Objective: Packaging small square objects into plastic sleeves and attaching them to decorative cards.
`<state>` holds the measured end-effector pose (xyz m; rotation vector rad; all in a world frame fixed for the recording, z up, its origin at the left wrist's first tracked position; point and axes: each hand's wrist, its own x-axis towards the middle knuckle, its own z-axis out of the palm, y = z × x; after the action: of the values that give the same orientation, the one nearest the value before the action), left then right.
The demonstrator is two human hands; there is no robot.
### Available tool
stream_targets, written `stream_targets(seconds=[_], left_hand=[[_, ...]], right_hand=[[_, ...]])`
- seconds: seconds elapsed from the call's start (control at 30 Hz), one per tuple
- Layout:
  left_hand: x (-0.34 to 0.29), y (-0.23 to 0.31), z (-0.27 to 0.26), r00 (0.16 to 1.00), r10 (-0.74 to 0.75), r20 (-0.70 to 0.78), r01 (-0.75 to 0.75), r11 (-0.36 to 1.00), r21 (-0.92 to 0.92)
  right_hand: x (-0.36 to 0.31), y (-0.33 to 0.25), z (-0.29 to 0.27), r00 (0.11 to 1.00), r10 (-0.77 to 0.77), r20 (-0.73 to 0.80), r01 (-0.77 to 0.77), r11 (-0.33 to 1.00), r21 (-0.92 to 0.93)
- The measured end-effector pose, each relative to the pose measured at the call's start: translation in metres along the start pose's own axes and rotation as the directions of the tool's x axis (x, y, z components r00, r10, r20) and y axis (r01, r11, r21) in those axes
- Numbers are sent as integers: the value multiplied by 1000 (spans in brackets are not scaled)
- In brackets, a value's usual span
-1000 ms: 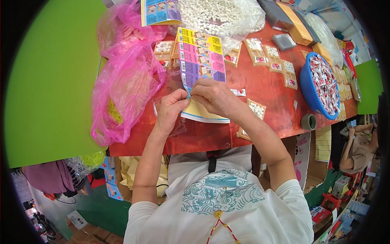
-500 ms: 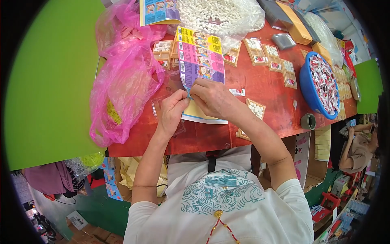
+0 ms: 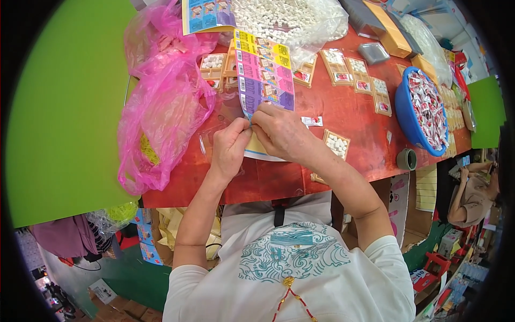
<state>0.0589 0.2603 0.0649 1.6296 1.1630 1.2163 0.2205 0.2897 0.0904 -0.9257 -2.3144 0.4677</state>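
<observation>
A printed sticker sheet (image 3: pixel 265 70) in yellow, pink, purple and blue bands lies in front of me, its near end over a pale yellow backing. My left hand (image 3: pixel 232 145) pinches the blue band's left corner. My right hand (image 3: pixel 281 131) pinches the same strip close beside it, thumb and fingers together; the fingertips nearly touch. Past my right hand lie a small white sachet (image 3: pixel 311 121) and a wooden tray of white pieces (image 3: pixel 337 145). More such trays (image 3: pixel 213 63) stand left of the sheet.
A blue basin of sachets (image 3: pixel 402 115) stands at the right, near a tape roll (image 3: pixel 406 159). Pink plastic bags (image 3: pixel 166 112) cover the table's left. A clear bag of white pieces (image 3: pixel 284 19) lies at the back. A person (image 3: pixel 475 196) sits far right.
The sheet has shifted slightly away and to the left. Both hands stay pinched at its near corner, and my right hand covers more of the blue band.
</observation>
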Motion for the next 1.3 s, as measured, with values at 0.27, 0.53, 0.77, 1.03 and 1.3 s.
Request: stream_targets(seconds=[0.27,0.53,0.77,1.03,1.3], left_hand=[[-2,-9,1,975,-200,101,223,908,-355],[-3,-2,0,983,-171,65,180,965,-192],[-5,-6,3,989,-140,35,143,984,-107],[-8,-17,7,975,-209,69,220,935,-279],[-7,-19,9,974,-206,92,226,887,-403]], right_hand=[[-3,17,5,992,123,-40,-107,954,278],[-4,13,-4,999,24,22,-27,985,169],[-9,4,1,999,39,19,-41,996,77],[-14,6,11,990,120,-79,-105,979,176],[-14,26,12,975,224,1,-210,913,349]])
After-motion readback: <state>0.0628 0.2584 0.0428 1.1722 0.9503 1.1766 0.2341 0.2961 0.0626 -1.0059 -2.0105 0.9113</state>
